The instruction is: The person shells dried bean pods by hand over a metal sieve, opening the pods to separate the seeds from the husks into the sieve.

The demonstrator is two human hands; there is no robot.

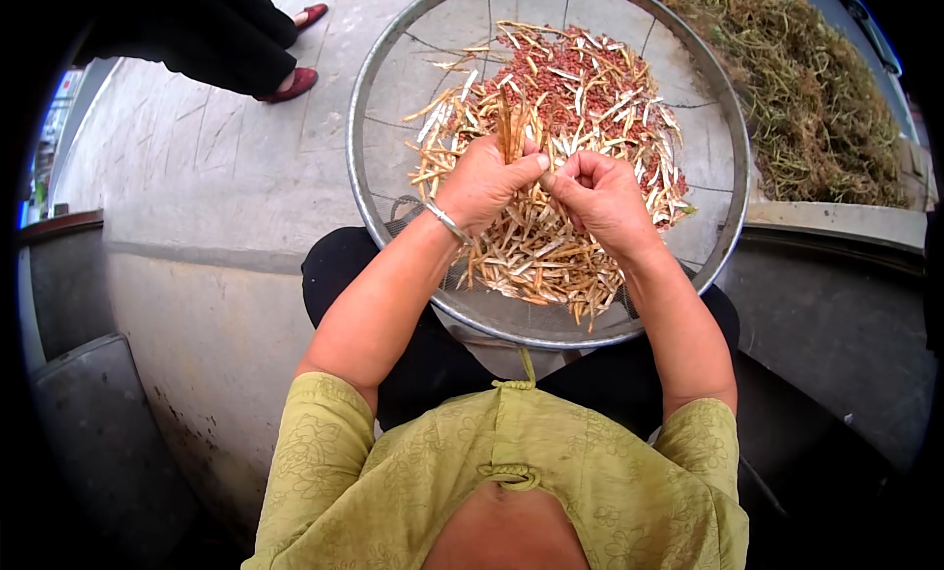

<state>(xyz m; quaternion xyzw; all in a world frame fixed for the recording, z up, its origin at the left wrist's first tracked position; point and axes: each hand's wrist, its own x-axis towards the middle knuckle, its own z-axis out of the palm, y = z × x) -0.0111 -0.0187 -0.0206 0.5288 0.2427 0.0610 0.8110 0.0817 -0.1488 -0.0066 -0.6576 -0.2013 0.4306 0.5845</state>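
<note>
My left hand (484,183) is closed around a small bunch of dry brown bean pods (508,125), which stick up past the fingers. Thumb and fingers of my right hand (602,198) pinch at the tip of my left thumb, on what looks like one pod, mostly covered by the fingertips. Both hands are over a round mesh sieve (356,127) with a metal rim, resting across my lap. Small red beans (556,70) lie in its far part. Split, pale and tan pod shells (551,250) are heaped nearer me and scattered over the beans.
A large pile of dried plants (811,108) lies on the ground at the upper right. At the upper left stands a person in dark trousers (211,29) and red shoes (292,84), on the grey concrete floor (197,167). A dark board (108,442) leans at lower left.
</note>
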